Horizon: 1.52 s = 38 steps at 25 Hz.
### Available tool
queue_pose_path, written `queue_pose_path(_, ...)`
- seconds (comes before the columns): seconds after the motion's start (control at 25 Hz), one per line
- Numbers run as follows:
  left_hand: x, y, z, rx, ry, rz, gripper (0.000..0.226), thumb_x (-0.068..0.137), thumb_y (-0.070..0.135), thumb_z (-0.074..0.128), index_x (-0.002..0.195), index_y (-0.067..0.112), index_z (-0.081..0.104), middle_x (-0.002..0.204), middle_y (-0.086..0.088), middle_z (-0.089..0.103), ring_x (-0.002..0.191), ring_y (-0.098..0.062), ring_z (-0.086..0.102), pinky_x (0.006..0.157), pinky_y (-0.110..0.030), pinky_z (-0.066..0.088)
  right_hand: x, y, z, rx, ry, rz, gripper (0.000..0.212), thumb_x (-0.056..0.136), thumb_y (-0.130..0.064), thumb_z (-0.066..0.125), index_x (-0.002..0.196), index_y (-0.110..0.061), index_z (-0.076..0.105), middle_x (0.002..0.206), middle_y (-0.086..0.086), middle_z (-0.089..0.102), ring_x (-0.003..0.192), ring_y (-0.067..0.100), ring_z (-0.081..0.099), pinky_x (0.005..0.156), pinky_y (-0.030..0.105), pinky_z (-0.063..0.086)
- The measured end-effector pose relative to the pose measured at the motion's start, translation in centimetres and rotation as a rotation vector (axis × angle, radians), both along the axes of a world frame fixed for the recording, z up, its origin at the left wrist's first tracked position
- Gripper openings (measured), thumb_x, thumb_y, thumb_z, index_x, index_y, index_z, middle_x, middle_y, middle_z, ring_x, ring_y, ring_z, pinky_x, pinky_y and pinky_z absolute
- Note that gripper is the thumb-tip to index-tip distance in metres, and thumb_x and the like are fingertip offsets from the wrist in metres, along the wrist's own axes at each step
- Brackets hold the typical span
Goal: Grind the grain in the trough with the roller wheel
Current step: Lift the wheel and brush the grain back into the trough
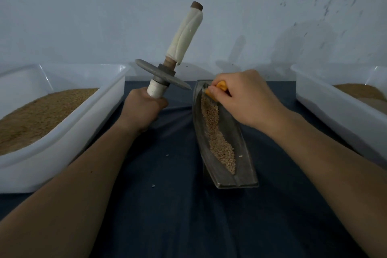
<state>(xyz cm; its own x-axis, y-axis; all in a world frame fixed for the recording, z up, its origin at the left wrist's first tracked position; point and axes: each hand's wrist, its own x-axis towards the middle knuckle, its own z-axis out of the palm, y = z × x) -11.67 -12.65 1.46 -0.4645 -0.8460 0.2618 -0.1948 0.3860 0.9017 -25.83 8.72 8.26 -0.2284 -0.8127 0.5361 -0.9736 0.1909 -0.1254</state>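
A long grey metal trough [243, 153] lies on the dark cloth, slightly right of centre, with a strip of tan grain [217, 134] along its groove. My left hand [144, 109] grips the lower white-wrapped handle of the roller wheel [161, 74] and holds it up in the air left of the trough, axle tilted, the grey disc clear of the grain. My right hand [247, 94] pinches a small orange tool [219, 88] at the trough's far end, touching the grain there.
A white plastic tub [88, 119] holding tan grain stands at the left. A second white tub [335, 102] with brownish ground material is at the right edge. A dark blue cloth [184, 216] covers the table; a pale wall rises behind. A few stray grains lie on the cloth.
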Motion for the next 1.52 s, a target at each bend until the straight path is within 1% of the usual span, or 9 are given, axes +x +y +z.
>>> queue_pose_path(0.08,0.2,-0.1,0.1,0.021,0.018,-0.025,0.018,0.069,0.025,0.074,0.072,0.015,0.059,0.055,-0.002,0.059,0.044,-0.014,0.052,0.045,-0.028,0.044,0.6,0.6,1.6,0.102,-0.021,0.001,0.038,0.104,-0.041,0.055,0.084,-0.013,0.073,0.066,0.002,0.065,0.057,0.012,0.059,0.061,0.032,0.051)
queue_pose_path(0.16,0.3,-0.2,0.2,0.038,0.035,-0.046,0.019,0.071,0.024,0.074,0.073,0.014,0.058,0.056,-0.005,0.057,0.046,-0.017,0.050,0.046,-0.030,0.043,0.5,0.9,3.7,0.026,-0.047,-0.020,0.044,0.102,-0.041,0.057,0.074,-0.009,0.068,0.063,0.006,0.066,0.053,0.014,0.060,0.061,0.034,0.054)
queue_pose_path(0.28,0.4,-0.2,0.2,0.049,0.077,-0.058,0.018,0.075,0.021,0.073,0.074,0.012,0.057,0.055,-0.006,0.055,0.046,-0.018,0.049,0.045,-0.031,0.043,-0.1,0.4,5.0,-0.175,-0.009,-0.063,0.044,0.101,-0.038,0.057,0.077,-0.003,0.068,0.066,0.010,0.068,0.059,0.018,0.064,0.068,0.037,0.056)
queue_pose_path(0.44,0.5,-0.4,0.0,0.052,0.103,-0.069,0.020,0.078,0.020,0.072,0.072,0.010,0.056,0.053,-0.005,0.053,0.046,-0.018,0.047,0.045,-0.031,0.042,0.0,0.6,2.0,-0.043,-0.113,-0.032,0.037,0.103,-0.038,0.057,0.087,-0.008,0.073,0.071,0.006,0.070,0.067,0.017,0.067,0.076,0.039,0.056)
queue_pose_path(0.68,0.5,-0.6,0.0,0.046,0.071,-0.085,0.019,0.079,0.022,0.075,0.077,0.011,0.059,0.056,-0.003,0.058,0.048,-0.017,0.051,0.045,-0.030,0.046,-0.8,0.8,1.7,-0.202,-0.097,-0.014,0.046,0.103,-0.039,0.056,0.071,-0.008,0.065,0.059,0.006,0.065,0.056,0.017,0.063,0.066,0.039,0.055)
queue_pose_path(0.84,0.4,-0.7,-0.2,0.040,0.066,-0.101,0.019,0.077,0.023,0.075,0.079,0.011,0.060,0.057,-0.003,0.059,0.049,-0.017,0.052,0.046,-0.031,0.047,-0.4,0.3,0.6,-0.331,-0.090,-0.013,0.043,0.105,-0.036,0.052,0.076,-0.009,0.066,0.061,0.005,0.065,0.057,0.018,0.065,0.066,0.039,0.056)
queue_pose_path(1.04,0.4,-1.3,-0.5,0.088,0.125,-0.096,0.028,0.067,0.032,0.077,0.074,0.013,0.058,0.055,-0.004,0.056,0.046,-0.020,0.050,0.044,-0.033,0.045,-0.6,-0.3,-0.9,-0.245,-0.094,-0.055,0.039,0.107,-0.034,0.050,0.086,-0.006,0.068,0.068,0.008,0.068,0.062,0.021,0.067,0.068,0.042,0.058)
queue_pose_path(1.28,0.6,-1.7,-0.6,0.109,0.150,-0.098,0.029,0.065,0.034,0.077,0.074,0.013,0.059,0.056,-0.003,0.058,0.046,-0.019,0.050,0.047,-0.033,0.046,-0.3,-0.1,0.1,-0.356,-0.095,-0.054,0.045,0.105,-0.029,0.050,0.066,-0.009,0.056,0.055,0.006,0.061,0.051,0.018,0.063,0.059,0.040,0.057)
queue_pose_path(1.52,0.4,-1.2,-0.4,0.071,0.138,-0.101,0.021,0.075,0.024,0.074,0.074,0.012,0.058,0.054,-0.002,0.057,0.045,-0.016,0.049,0.044,-0.031,0.045,-0.4,-0.3,-0.6,-0.405,-0.100,-0.048,0.033,0.107,-0.034,0.050,0.095,-0.011,0.070,0.066,0.002,0.067,0.060,0.016,0.067,0.064,0.040,0.059)
